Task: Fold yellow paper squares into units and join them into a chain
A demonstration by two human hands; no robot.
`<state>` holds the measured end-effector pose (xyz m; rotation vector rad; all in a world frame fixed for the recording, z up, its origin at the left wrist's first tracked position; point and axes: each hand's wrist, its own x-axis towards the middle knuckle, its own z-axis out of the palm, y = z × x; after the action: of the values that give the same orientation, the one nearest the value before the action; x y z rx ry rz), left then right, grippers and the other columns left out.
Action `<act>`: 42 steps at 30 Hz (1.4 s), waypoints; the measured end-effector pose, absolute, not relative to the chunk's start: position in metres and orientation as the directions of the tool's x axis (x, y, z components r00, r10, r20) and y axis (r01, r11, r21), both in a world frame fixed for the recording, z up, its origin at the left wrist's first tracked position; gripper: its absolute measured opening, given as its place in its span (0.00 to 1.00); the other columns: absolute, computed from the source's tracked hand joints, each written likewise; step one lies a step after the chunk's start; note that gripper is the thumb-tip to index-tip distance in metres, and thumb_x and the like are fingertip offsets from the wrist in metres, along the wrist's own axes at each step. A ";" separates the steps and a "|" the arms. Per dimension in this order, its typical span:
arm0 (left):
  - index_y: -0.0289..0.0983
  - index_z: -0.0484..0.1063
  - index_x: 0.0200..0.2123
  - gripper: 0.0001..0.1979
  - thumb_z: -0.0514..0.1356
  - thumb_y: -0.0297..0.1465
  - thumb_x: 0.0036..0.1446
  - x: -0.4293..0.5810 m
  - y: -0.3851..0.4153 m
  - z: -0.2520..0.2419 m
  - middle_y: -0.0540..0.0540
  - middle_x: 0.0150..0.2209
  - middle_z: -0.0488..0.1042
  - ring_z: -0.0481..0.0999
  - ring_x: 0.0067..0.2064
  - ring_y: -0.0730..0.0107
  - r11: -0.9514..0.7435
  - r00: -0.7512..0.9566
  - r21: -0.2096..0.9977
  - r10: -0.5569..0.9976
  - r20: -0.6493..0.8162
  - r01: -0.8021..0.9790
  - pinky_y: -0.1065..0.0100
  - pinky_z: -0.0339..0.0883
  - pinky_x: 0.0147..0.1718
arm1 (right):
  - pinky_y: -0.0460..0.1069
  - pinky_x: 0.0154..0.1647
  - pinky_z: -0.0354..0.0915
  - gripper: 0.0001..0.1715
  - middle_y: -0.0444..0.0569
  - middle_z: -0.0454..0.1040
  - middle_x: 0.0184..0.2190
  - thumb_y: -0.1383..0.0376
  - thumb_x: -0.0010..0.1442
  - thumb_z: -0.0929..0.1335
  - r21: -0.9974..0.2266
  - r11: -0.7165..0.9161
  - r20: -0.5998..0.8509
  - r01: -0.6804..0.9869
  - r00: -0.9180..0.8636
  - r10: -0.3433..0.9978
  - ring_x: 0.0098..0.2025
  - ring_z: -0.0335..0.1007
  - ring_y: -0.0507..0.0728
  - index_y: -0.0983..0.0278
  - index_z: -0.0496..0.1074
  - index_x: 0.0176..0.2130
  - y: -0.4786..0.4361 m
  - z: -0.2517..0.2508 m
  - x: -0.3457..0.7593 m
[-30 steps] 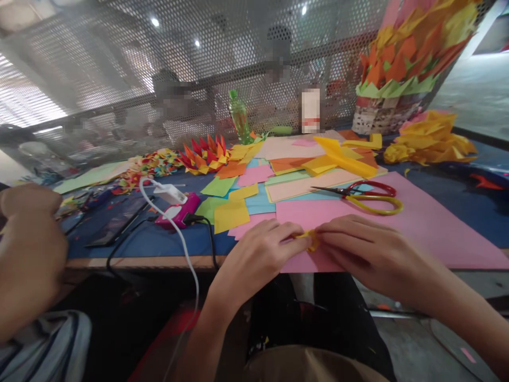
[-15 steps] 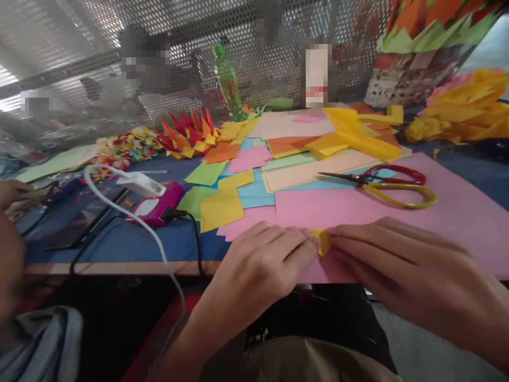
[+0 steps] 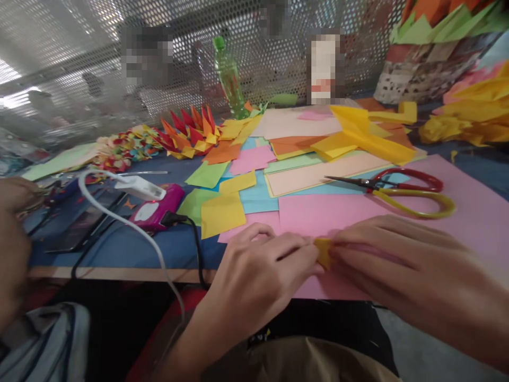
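Between my two hands is a small folded piece of yellow paper (image 3: 323, 252), mostly covered by fingertips. My left hand (image 3: 264, 268) pinches its left side, fingers bent and pressed together. From the right, my right hand (image 3: 393, 265) grips the other end between thumb and fingers. Both hands are low over a large pink sheet (image 3: 306, 215) at the table's front edge. Just beyond my right hand lie scissors (image 3: 374, 185) with one red and one yellow handle loop, blades pointing left. A yellow paper square (image 3: 222, 215) lies left of my left hand.
A magenta power box (image 3: 161, 209) with a white plug and cables stands at left, near a dark phone (image 3: 87, 223). Behind are red-orange folded paper pieces (image 3: 191, 132), a green bottle (image 3: 229, 79) and a paper-covered basket (image 3: 421, 71). Another person's arm (image 3: 14, 239) reaches in from the left.
The view has shifted slightly, so the scissors and papers appear a little lower and farther right. My hands keep hold of the yellow paper, with fingers slightly shifted.
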<state>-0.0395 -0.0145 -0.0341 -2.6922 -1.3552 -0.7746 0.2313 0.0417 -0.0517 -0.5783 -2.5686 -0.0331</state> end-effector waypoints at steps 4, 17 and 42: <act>0.44 0.80 0.50 0.05 0.63 0.30 0.76 -0.034 -0.019 -0.036 0.57 0.47 0.86 0.82 0.41 0.68 -0.585 0.474 0.208 0.780 0.408 0.784 0.58 0.64 0.48 | 0.53 0.55 0.67 0.09 0.45 0.77 0.53 0.65 0.77 0.66 -0.050 0.927 0.487 0.372 -0.801 0.348 0.51 0.73 0.55 0.59 0.75 0.54 0.046 -0.050 0.228; 0.40 0.78 0.43 0.05 0.62 0.28 0.76 -0.016 -0.020 -0.034 0.54 0.46 0.83 0.78 0.47 0.70 -0.424 0.234 0.545 0.893 0.385 0.723 0.64 0.68 0.51 | 0.45 0.52 0.73 0.08 0.41 0.78 0.55 0.60 0.78 0.66 -0.428 0.757 0.451 0.494 -0.609 0.653 0.51 0.76 0.51 0.56 0.74 0.52 0.029 -0.051 0.211; 0.42 0.77 0.45 0.01 0.65 0.31 0.74 -0.008 -0.018 -0.030 0.49 0.49 0.77 0.72 0.52 0.60 -0.275 0.108 0.530 0.940 0.323 0.802 0.59 0.67 0.52 | 0.54 0.60 0.79 0.17 0.46 0.76 0.62 0.61 0.77 0.66 -0.366 0.765 0.480 0.531 -0.596 0.643 0.60 0.77 0.59 0.54 0.73 0.62 0.035 -0.051 0.211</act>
<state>-0.0076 -0.0177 -0.0296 -2.4922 -2.0039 -1.0473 0.2108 0.0351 -0.0507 -0.8749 -2.3528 0.2450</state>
